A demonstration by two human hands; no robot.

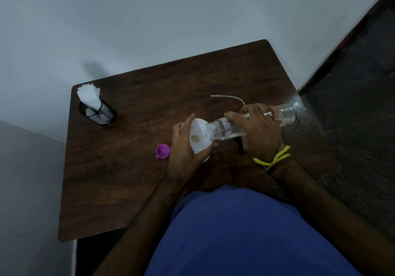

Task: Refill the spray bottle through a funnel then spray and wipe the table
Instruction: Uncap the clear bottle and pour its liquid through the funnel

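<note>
A white funnel [197, 139] stands at the middle of the dark wooden table [132, 164], and my left hand [183, 154] wraps around it from the left. The spray bottle beneath the funnel is almost wholly hidden by that hand. My right hand [259, 132] grips a clear plastic water bottle [226, 129] lying nearly horizontal, its open mouth resting over the funnel's rim. A thin clear dip tube [226, 97] curves across the table just behind my right hand; the sprayer head it belongs to is mostly hidden under that hand.
A purple bottle cap [162, 151] lies on the table left of my left hand. A black mesh holder with white paper napkins [94, 109] stands at the far left corner. A wall runs behind the table; dark floor lies to the right.
</note>
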